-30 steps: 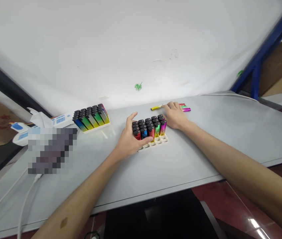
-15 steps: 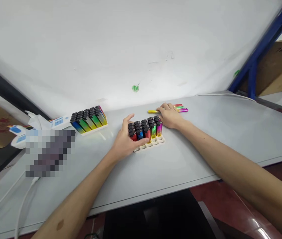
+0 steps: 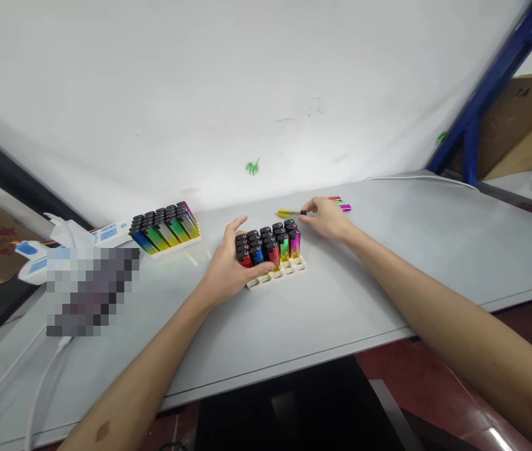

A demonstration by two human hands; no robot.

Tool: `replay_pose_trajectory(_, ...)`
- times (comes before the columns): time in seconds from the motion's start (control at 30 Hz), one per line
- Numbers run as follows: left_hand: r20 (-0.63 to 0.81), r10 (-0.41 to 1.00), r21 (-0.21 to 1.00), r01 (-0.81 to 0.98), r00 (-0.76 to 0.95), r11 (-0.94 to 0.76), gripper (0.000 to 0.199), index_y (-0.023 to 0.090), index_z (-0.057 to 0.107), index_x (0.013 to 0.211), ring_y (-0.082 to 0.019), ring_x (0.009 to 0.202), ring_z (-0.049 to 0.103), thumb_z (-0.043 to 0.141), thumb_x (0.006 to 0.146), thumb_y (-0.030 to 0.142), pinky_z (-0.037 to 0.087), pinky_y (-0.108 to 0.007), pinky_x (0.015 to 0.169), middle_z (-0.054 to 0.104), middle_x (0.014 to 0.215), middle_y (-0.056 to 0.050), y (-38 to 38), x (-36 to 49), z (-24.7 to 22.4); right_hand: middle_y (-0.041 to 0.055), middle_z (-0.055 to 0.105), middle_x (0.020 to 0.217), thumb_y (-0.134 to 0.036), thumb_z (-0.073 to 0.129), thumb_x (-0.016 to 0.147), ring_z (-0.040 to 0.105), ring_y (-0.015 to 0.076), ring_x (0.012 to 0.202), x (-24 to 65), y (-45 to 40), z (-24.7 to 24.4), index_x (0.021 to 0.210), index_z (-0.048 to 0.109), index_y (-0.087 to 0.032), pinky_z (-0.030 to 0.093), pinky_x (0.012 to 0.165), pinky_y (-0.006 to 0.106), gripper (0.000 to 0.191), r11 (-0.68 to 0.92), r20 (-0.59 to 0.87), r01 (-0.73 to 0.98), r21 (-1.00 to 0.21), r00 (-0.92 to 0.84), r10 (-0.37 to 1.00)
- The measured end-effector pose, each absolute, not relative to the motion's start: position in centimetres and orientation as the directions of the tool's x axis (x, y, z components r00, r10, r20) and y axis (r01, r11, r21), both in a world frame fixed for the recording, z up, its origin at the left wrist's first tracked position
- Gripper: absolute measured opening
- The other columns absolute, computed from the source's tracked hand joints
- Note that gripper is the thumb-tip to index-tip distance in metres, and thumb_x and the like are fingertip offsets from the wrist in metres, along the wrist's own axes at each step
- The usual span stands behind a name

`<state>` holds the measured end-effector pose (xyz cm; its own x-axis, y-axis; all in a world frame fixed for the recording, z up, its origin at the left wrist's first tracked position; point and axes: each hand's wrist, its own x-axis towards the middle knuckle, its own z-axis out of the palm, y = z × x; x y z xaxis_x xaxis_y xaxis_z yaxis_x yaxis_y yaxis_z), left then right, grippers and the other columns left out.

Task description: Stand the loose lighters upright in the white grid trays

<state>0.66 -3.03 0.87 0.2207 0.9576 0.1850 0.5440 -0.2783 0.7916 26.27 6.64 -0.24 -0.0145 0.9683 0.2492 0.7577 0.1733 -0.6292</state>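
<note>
Several black-topped lighters (image 3: 273,254) in red, blue, green and magenta stand in a white slotted tray (image 3: 278,274); its front row of slots is bare. My left hand (image 3: 231,266) wraps the tray's left side, thumb across the front lighters and forefinger raised. Behind and right of the tray, my right hand (image 3: 325,216) pinches the black end of a yellow lighter (image 3: 289,213) lying on the table. Partly hidden behind that hand are red, green and magenta lighters (image 3: 343,207).
A second tray (image 3: 174,249) full of lighters stands at the back left, near a white power strip (image 3: 113,232). A blurred dark object (image 3: 99,291) and white cables (image 3: 43,382) lie at the left. The wall (image 3: 200,94) rises behind the table (image 3: 341,300).
My right hand has drawn back slightly from over the loose lighters, its fingers now together at the yellow lighter's black end. My left hand keeps its place at the tray. The view has shifted slightly.
</note>
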Motion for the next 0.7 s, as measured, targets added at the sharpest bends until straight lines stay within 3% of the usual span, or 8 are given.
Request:
replay_pose_trajectory(0.1, 0.181, 0.959, 0.785, 0.555, 0.219, -0.275, 0.103, 0.027, 0.023, 0.154, -0.021, 0.098, 0.064, 0.083, 0.071, 0.040, 0.053, -0.036, 0.090, 0.056, 0.126, -0.007, -3.0, 0.6, 0.9, 0.0072, 0.071, 0.097, -0.032, 0.069, 0.084, 0.066, 0.0201, 0.091, 26.1, 6.6, 0.3, 0.090, 0.059, -0.019, 0.050, 0.086, 0.036, 0.017, 0.179, 0.230, 0.435, -0.883, 0.066, 0.971)
replay_pose_trajectory(0.23, 0.187, 0.956, 0.785, 0.551, 0.225, -0.283, 0.104, 0.028, 0.023, 0.154, -0.021, 0.099, 0.064, 0.084, 0.071, 0.042, 0.053, -0.036, 0.090, 0.055, 0.128, -0.008, -3.0, 0.6, 0.8, -0.0015, 0.063, 0.079, -0.038, 0.059, 0.094, 0.059, 0.0121, 0.059, 25.7, 6.1, 0.8, 0.099, 0.051, -0.024, 0.049, 0.058, 0.027, 0.016, 0.190, 0.192, 0.069, -0.979, 0.030, 0.981)
replay_pose_trajectory(0.3, 0.190, 0.954, 0.790, 0.540, 0.233, -0.289, 0.105, 0.027, 0.023, 0.154, -0.022, 0.101, 0.064, 0.084, 0.071, 0.042, 0.053, -0.036, 0.090, 0.055, 0.128, -0.008, -2.9, 0.5, 0.7, -0.0055, 0.052, 0.068, -0.043, 0.056, 0.097, 0.041, 0.0078, 0.043, 25.4, 5.7, 1.0, 0.101, 0.052, -0.026, 0.035, 0.044, 0.023, 0.018, 0.155, 0.156, 0.061, -0.986, 0.003, 0.988)
replay_pose_trajectory(0.37, 0.198, 0.951, 0.794, 0.531, 0.236, -0.297, 0.106, 0.027, 0.023, 0.154, -0.023, 0.103, 0.063, 0.085, 0.070, 0.042, 0.052, -0.037, 0.092, 0.055, 0.129, -0.009, -2.8, 0.4, 0.6, -0.0059, 0.044, 0.062, -0.046, 0.052, 0.099, 0.028, 0.0060, 0.040, 25.2, 5.4, 1.0, 0.099, 0.056, -0.023, 0.024, 0.040, 0.021, 0.023, 0.092, 0.091, 0.094, -0.991, -0.018, 0.996)
replay_pose_trajectory(0.47, 0.208, 0.947, 0.796, 0.521, 0.243, -0.308, 0.107, 0.026, 0.022, 0.154, -0.024, 0.107, 0.062, 0.086, 0.070, 0.044, 0.051, -0.038, 0.094, 0.055, 0.129, -0.009, -2.7, 0.2, 0.5, -0.0016, 0.046, 0.065, -0.042, 0.044, 0.101, 0.030, 0.0061, 0.042, 25.0, 5.3, 1.0, 0.088, 0.059, -0.018, 0.025, 0.040, 0.023, 0.031, 0.004, 0.004, 0.163, -0.987, 0.000, 1.000)
replay_pose_trajectory(0.57, 0.204, 0.947, 0.797, 0.520, 0.248, -0.308, 0.107, 0.026, 0.022, 0.154, -0.024, 0.108, 0.062, 0.085, 0.070, 0.044, 0.051, -0.039, 0.094, 0.055, 0.128, -0.009, -2.6, 0.1, 0.5, 0.0032, 0.054, 0.077, -0.036, 0.046, 0.100, 0.040, 0.0065, 0.048, 25.1, 5.4, 0.9, 0.085, 0.060, -0.016, 0.031, 0.043, 0.023, 0.029, 0.008, 0.012, 0.202, -0.979, 0.019, 1.000)
replay_pose_trajectory(0.63, 0.207, 0.945, 0.801, 0.510, 0.254, -0.312, 0.106, 0.027, 0.021, 0.154, -0.025, 0.109, 0.062, 0.085, 0.071, 0.045, 0.051, -0.039, 0.094, 0.055, 0.128, -0.009, -2.5, 0.0, 0.4, 0.0019, 0.055, 0.078, -0.041, 0.054, 0.098, 0.042, 0.0073, 0.049, 25.1, 5.5, 0.9, 0.092, 0.059, -0.019, 0.031, 0.043, 0.022, 0.023, 0.020, 0.022, 0.167, -0.986, 0.009, 1.000)
replay_pose_trajectory(0.7, 0.218, 0.940, 0.814, 0.482, 0.264, -0.324, 0.105, 0.028, 0.021, 0.154, -0.025, 0.109, 0.063, 0.083, 0.072, 0.047, 0.051, -0.040, 0.094, 0.056, 0.127, -0.009, -2.4, 0.0, 0.3, -0.0043, 0.048, 0.067, -0.044, 0.062, 0.094, 0.034, 0.0072, 0.046, 25.2, 5.4, 1.0, 0.097, 0.053, -0.025, 0.025, 0.041, 0.021, 0.021, 0.034, 0.033, 0.087, -0.996, -0.012, 0.999)
